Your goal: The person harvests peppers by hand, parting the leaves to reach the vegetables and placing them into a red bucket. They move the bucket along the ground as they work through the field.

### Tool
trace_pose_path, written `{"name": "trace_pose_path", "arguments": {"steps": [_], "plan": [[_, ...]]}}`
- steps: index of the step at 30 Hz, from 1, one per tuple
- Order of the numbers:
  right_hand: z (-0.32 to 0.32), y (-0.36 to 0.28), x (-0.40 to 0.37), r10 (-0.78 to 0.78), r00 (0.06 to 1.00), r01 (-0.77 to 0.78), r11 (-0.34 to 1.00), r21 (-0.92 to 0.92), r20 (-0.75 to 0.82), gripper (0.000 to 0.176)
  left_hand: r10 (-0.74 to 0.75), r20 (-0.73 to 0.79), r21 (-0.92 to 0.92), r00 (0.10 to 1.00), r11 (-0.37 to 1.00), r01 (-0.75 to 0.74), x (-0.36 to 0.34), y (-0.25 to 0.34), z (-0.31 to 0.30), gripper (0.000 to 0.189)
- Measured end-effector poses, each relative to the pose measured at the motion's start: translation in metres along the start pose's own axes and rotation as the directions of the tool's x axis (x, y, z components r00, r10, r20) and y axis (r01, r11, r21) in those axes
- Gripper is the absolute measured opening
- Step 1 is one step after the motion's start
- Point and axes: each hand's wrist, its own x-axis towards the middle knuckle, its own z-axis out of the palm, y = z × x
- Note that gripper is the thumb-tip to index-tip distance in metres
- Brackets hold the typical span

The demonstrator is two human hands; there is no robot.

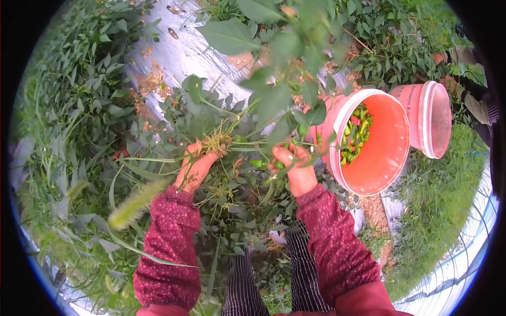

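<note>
My left hand [196, 167] is closed round a clump of grass [217, 143], whose long blades and bristly seed head [136, 204] trail to the lower left. My right hand [297, 169] is closed at the pepper plant, with small green peppers [258, 164] at its fingertips. Thin stems run across between the two hands. Leafy pepper branches [282, 100] hang close to the camera above them and blur. Just right of my right hand, a pink bucket [387, 158] with a white rim leans toward me, holding green peppers and a red one [356, 121].
Behind the first bucket a second pink bucket [414, 108] stands tilted. Pepper plants [89, 68] fill the left side, and pale plastic sheeting [179, 47] covers the ground ahead. At the right edge, part of another person [474, 105] shows.
</note>
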Motion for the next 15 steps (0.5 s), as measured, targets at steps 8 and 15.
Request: {"name": "trace_pose_path", "arguments": {"steps": [8,15], "plan": [[-0.006,-0.021,0.061,-0.235,0.959,0.267,0.937,-0.224,0.159,0.031,-0.057,-0.041,-0.026,0.998,0.998,0.056,0.001,0.001,-0.001,0.028],[0.03,-0.001,0.062,0.072,0.818,0.182,0.909,-0.375,0.571,0.045,0.046,0.019,-0.135,0.999,0.99,-0.043,0.009,-0.011,0.003,0.026]]}}
